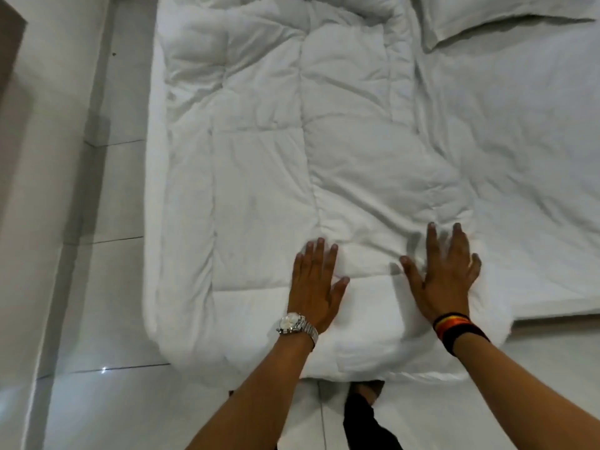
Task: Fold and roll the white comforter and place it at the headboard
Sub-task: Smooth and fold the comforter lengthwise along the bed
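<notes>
The white quilted comforter (pixel 292 151) lies folded into a long strip down the left half of the bed, running from the foot end near me to the far end. My left hand (pixel 315 280), with a silver watch on the wrist, rests flat on its near end, fingers spread. My right hand (pixel 444 271), with a striped wristband, lies flat on the comforter's right edge, also spread. Neither hand grips the fabric. The far end of the comforter is bunched near the top of the view.
A white pillow (pixel 493 17) lies at the far right on the wrinkled white bedsheet (pixel 526 157). Glossy white floor tiles (pixel 107 287) run along the left side and the foot of the bed. A wall (pixel 42 157) stands at the far left. My feet show below the bed's edge.
</notes>
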### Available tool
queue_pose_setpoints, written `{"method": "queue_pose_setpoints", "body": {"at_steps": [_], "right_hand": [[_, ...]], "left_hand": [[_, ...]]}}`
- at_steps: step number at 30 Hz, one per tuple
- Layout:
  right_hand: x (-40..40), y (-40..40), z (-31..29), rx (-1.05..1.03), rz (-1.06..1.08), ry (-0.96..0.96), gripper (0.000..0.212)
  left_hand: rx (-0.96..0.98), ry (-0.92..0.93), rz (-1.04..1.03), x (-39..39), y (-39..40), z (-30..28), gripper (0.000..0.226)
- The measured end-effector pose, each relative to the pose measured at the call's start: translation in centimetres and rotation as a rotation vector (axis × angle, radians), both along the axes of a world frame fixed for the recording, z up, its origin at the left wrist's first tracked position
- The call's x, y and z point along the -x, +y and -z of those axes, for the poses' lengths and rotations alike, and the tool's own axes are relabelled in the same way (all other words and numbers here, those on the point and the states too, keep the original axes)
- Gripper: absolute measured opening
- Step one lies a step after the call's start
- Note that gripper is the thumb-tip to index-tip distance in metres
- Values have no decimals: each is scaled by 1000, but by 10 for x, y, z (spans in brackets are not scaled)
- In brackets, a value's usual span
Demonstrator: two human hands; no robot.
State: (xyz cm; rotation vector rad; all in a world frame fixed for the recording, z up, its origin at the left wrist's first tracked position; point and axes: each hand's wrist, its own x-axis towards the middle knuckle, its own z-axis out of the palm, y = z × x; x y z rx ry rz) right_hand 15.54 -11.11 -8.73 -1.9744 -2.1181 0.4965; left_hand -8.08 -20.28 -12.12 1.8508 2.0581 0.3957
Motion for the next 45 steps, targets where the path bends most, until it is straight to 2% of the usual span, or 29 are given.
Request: {"method": "queue_pose_setpoints", "body": {"at_steps": [3, 5, 7, 9, 12, 16, 18, 20, 22, 24, 26, 28, 31, 34, 39, 42, 45], "right_hand": [[98, -19, -7, -3, -202, 43, 82], [167, -29, -5, 8, -293, 45, 79], [228, -34, 3, 40, -338, 33, 76], [283, -43, 13, 92, -322, 14, 77], [344, -59, 27, 162, -213, -10, 74], [379, -68, 31, 229, -91, -72, 73], [383, -70, 26, 247, -63, -67, 73], [389, -69, 19, 235, -41, -30, 73], [399, -66, 13, 194, -33, 35, 72], [407, -69, 13, 216, -99, 21, 73], [414, -76, 20, 341, -188, -77, 75], [419, -80, 25, 399, -184, -101, 76], [435, -63, 19, 276, -97, -33, 75], [458, -17, 10, 179, -48, -37, 75], [518, 98, 15, 98, 95, -18, 75], [555, 155, 32, 146, 188, -66, 76], [591, 188, 46, 231, 293, -113, 76]], "left_hand": [[-104, 48, -307, 91, -16, -16, 69], [-99, 38, -565, 168, -21, -24, 74], [-30, -30, -748, 237, -20, -29, 81], [63, -220, -808, 289, -11, -28, 90], [180, -502, -784, 326, 20, -25, 110], [247, -603, -769, 335, 61, -23, 131], [245, -706, -786, 335, 73, -24, 131], [156, -784, -821, 345, 76, -26, 118], [14, -757, -840, 367, 65, -29, 101], [-56, -664, -826, 389, 37, -27, 97], [-3, -635, -840, 399, 14, -22, 100], [82, -639, -895, 405, 8, -15, 110], [169, -701, -892, 419, 34, -17, 127], [143, -814, -874, 449, 98, -26, 137], [93, -853, -756, 509, 258, -31, 144], [78, -882, -599, 538, 353, -30, 152], [47, -825, -408, 542, 416, -30, 155]]}}
